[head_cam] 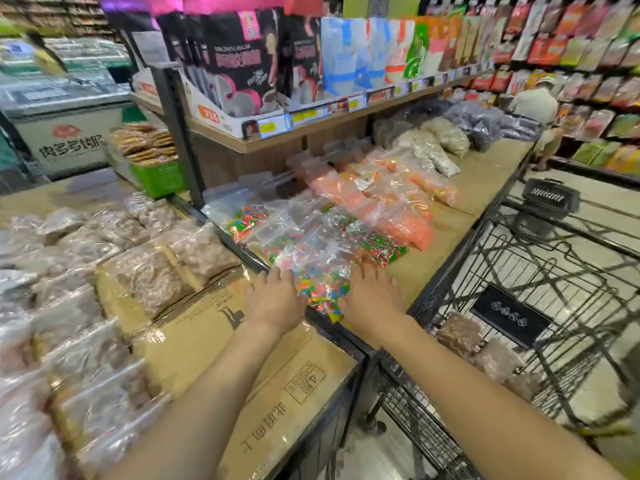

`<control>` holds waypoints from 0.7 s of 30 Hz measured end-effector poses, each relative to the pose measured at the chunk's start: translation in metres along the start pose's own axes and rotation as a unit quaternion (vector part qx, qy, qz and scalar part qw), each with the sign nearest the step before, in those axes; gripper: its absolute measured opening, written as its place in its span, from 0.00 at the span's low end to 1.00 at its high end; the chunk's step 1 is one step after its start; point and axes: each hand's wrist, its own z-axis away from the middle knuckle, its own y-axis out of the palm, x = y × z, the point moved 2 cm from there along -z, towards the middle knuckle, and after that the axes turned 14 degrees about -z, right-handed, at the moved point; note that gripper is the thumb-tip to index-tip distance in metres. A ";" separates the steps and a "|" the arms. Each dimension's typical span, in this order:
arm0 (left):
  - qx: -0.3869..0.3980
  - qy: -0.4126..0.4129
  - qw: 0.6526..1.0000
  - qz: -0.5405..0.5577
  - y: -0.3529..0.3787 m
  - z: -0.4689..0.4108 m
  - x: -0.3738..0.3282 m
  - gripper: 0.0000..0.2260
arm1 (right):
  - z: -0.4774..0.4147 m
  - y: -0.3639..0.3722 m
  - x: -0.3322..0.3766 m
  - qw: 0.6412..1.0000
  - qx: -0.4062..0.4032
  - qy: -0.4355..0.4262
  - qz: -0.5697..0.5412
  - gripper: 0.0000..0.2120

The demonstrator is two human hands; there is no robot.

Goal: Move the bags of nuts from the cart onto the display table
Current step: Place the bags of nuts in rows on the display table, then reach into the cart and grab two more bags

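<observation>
A clear bag of multicoloured pieces [320,284] lies on the cardboard-covered display table [412,271], near its front corner. My left hand [275,297] rests flat on the bag's left side and my right hand [372,294] on its right side, fingers straight. More such bags [277,230] lie behind it, then orange-filled bags [391,199]. Brown nut bags [485,355] lie in the black wire cart [540,271] at the right. Several brown nut bags [152,271] cover the left table.
A shelf [311,123] of boxed and bagged goods stands above the table behind a black post [180,133]. A black basket [550,197] sits beyond the cart. A person [535,109] stands far down the aisle. A freezer [62,116] is at the back left.
</observation>
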 end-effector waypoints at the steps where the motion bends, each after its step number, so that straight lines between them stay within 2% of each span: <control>1: 0.003 0.013 1.000 -0.002 0.001 -0.004 -0.013 0.27 | 0.002 -0.003 -0.014 1.000 -0.003 0.012 -0.005 0.33; 12: 0.031 0.114 0.992 -0.050 -0.002 -0.032 -0.186 0.26 | 0.013 -0.031 -0.172 0.993 -0.039 0.102 -0.038 0.34; 21: 0.029 0.191 0.975 -0.108 0.008 -0.044 -0.295 0.29 | 0.016 -0.039 -0.274 0.982 -0.043 0.175 -0.062 0.35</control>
